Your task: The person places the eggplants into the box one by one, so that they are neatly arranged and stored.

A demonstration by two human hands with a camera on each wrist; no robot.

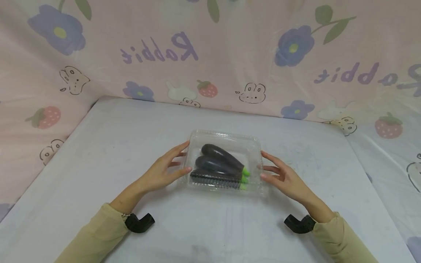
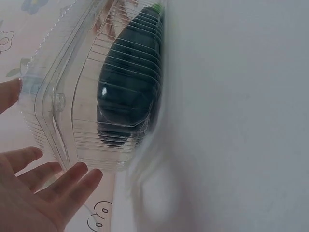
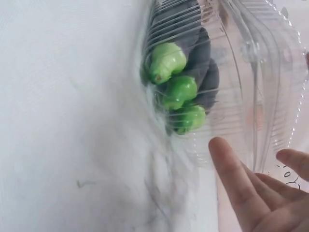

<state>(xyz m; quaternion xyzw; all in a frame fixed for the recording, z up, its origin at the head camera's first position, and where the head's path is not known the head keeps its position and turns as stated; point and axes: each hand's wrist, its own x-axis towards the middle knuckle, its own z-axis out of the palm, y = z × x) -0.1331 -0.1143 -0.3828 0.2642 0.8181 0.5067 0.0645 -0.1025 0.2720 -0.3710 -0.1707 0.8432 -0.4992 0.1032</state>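
Observation:
A clear plastic clamshell box (image 1: pixel 253 146) stands closed on the table in the head view. Inside it lie three dark eggplants (image 1: pixel 218 154), side by side, their green stem ends (image 3: pixel 179 92) toward the right. My left hand (image 1: pixel 161 173) is at the box's left side, thumb and fingers spread and fairly straight, fingertips right at the lid's edge. On the opposite side, my right hand (image 1: pixel 291 180) has its spread fingertips at the right edge. The left wrist view shows the rounded end of an eggplant (image 2: pixel 128 77) through the ribbed wall.
The box rests on a white table (image 1: pixel 131 124). A pink printed cloth (image 1: pixel 227 44) with flowers, rabbits and strawberries hangs behind and along the sides. Each sleeve cuff has a black curved piece (image 1: pixel 140 223) at the wrist.

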